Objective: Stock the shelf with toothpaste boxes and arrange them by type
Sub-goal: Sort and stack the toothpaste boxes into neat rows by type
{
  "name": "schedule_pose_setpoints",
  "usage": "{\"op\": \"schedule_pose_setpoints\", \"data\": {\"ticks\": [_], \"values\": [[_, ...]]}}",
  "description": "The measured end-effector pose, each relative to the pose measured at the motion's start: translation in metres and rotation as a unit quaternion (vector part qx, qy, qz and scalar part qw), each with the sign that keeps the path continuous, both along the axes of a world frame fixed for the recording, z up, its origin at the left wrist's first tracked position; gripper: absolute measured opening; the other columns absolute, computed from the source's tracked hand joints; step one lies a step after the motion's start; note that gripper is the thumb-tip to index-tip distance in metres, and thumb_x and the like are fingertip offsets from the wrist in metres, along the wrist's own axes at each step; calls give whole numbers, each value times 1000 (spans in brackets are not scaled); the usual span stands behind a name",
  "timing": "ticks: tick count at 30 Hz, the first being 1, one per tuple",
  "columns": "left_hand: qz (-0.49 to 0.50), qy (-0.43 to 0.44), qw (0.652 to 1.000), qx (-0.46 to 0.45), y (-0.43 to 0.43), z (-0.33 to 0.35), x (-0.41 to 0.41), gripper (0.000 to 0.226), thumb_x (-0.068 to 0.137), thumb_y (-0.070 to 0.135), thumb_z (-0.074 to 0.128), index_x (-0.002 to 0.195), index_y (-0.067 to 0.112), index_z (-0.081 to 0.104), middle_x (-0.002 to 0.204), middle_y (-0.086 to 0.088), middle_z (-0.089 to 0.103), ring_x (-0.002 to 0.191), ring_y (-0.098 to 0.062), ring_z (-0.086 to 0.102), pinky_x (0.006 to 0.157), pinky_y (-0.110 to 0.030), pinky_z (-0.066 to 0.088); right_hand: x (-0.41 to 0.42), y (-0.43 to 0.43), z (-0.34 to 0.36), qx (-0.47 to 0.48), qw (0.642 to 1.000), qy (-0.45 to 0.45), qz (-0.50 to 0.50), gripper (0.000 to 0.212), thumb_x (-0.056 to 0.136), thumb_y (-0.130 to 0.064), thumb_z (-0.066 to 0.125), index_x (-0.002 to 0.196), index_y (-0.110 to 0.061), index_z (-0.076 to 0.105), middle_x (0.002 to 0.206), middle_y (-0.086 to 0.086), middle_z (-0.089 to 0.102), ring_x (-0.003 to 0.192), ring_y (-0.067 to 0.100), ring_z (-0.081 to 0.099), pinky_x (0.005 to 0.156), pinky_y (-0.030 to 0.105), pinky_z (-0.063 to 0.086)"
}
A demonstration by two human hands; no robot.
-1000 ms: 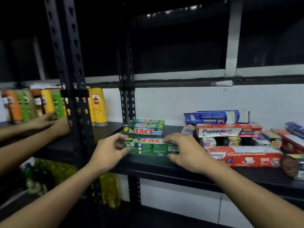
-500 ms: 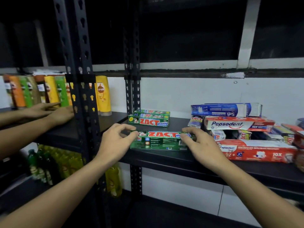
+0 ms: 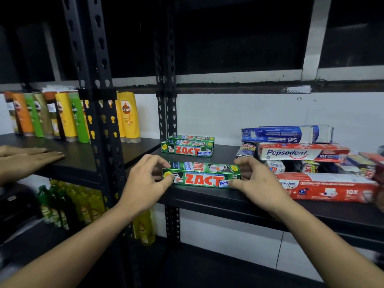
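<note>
- Fingers (image 3: 160, 163) of the left hand (image 3: 145, 181) curl around one end of the green ZACT box (image 3: 201, 175); the right hand (image 3: 255, 179) pinches the other.
- Both forearms reach forward.
- Box lies lengthwise left-to-right on the black shelf (image 3: 207, 196), front edge, logo facing outward.

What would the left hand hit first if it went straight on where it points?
The front ZACT box: the left hand pinches its left end. Beyond it, along the forearm's line, the rear ZACT stack likely comes next; depth between them is unclear.
</note>
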State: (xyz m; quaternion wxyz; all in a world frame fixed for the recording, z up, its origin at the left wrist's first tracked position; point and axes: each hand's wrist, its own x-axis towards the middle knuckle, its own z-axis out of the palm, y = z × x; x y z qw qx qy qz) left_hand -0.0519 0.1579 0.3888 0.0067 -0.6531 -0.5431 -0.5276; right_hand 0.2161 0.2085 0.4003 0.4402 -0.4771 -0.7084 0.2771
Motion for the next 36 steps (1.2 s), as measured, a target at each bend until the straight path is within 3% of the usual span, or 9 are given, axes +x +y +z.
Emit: {"op": "schedule_pose_setpoints", "data": {"ticks": [5, 9, 15, 20, 25, 29, 31, 36], "values": [[18, 14, 1000, -17, 4, 3, -2, 17, 83, 19, 77, 90, 26, 63, 100, 10, 57, 83, 0, 63, 73, -16, 55, -6, -1, -2, 27, 997, -33, -66, 40, 77, -19, 80, 109, -21, 57, 100, -8, 69, 91, 7, 66, 74, 19, 50], [98, 26, 994, -51, 14, 8, 0, 20, 81, 18, 74, 93, 30, 62, 92, 14, 62, 77, -3, 65, 73, -31, 56, -16, -2, -1, 48, 991, -80, -96, 36, 79, -26, 78, 108, -21, 58, 99, -7, 67, 85, 7, 62, 63, 12, 41], [128, -10, 984, -120, 48, 19, -15, 18, 84, 20, 71, 95, 28, 60, 88, 14, 62, 86, -13, 61, 75, -30, 48, -41, 15, 10, 37, 985, -97, -136, 40, 69, -29, 85, 98, -20, 58, 99, -2, 69, 90, 15, 65, 81, 31, 54], [146, -35, 976, -159, 85, 27, -36, 13, 87, 17, 69, 95, 25, 62, 93, 6, 62, 89, -17, 59, 72, -26, 41, -68, 37, 23, 32, 981, -147, -123, 30, 75, -28, 82, 86, -24, 54, 100, -1, 69, 84, 14, 60, 69, 28, 49], [135, -99, 974, -155, 118, 30, -45, 6, 93, 22, 56, 90, 22, 61, 99, 2, 65, 90, -17, 57, 75, -26, 39, -86, 68, 20, 35, 983, -138, -114, 39, 75, -30, 81, 105, -19, 58, 109, -2, 68, 92, 15, 61, 72, 24, 46], [116, -205, 965, -113, 125, 26, -50, 10, 93, 26, 60, 98, 18, 64, 95, 5, 64, 88, -15, 57, 67, -28, 39, -81, 77, 11, 11, 992, -41, -122, 60, 73, -32, 84, 122, -11, 56, 112, -1, 66, 101, 15, 61, 80, 24, 44], [127, -229, 960, -95, 128, 25, -55, 8, 92, 25, 61, 94, 18, 65, 88, 6, 64, 81, -13, 56, 60, -24, 39, -80, 81, 9, 11, 990, -34, -134, 51, 73, -32, 83, 114, -12, 60, 107, -2, 66, 99, 15, 62, 77, 24, 42], [159, -181, 963, -121, 129, 21, -55, 10, 89, 25, 58, 84, 22, 66, 82, 5, 65, 77, -14, 57, 55, -23, 36, -81, 83, 6, 26, 990, -53, -127, 29, 78, -28, 79, 100, -15, 66, 95, -4, 68, 90, 13, 62, 69, 23, 42]]}}
